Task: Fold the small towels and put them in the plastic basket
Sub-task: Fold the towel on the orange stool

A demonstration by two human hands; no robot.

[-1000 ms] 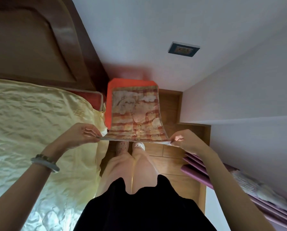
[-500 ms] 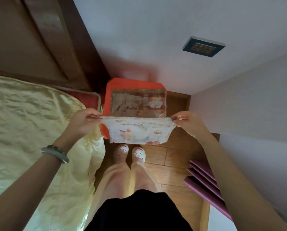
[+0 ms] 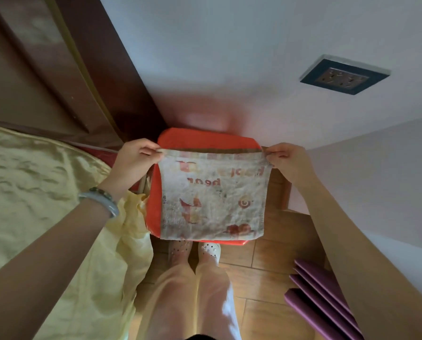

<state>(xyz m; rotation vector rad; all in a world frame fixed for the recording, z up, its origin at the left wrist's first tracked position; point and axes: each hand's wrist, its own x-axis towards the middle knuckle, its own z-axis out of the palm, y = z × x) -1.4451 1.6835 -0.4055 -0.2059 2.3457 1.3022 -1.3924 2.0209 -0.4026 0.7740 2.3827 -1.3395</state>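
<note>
Orange basket: plastic; it stands on the wooden floor against a white wall, and only its rim and left side show.
Towel: small and pale, with faded red prints and upside-down lettering. It is held spread out over the basket and hides most of it. Its top edge looks doubled over.
Left hand: thumb and fingers pinch the towel's top left corner. A pale bracelet circles the wrist.
Right hand: thumb and fingers pinch the towel's top right corner, level with the other hand.
Bed: on the left, just beside the basket, covered in a wrinkled yellow satin sheet. A dark wooden headboard stands behind it.
Feet: pale perforated clogs and light trousers, just below the towel's bottom edge.
Socket: dark, set in the wall at upper right.
Purple panels: folded together, on the floor at lower right.
</note>
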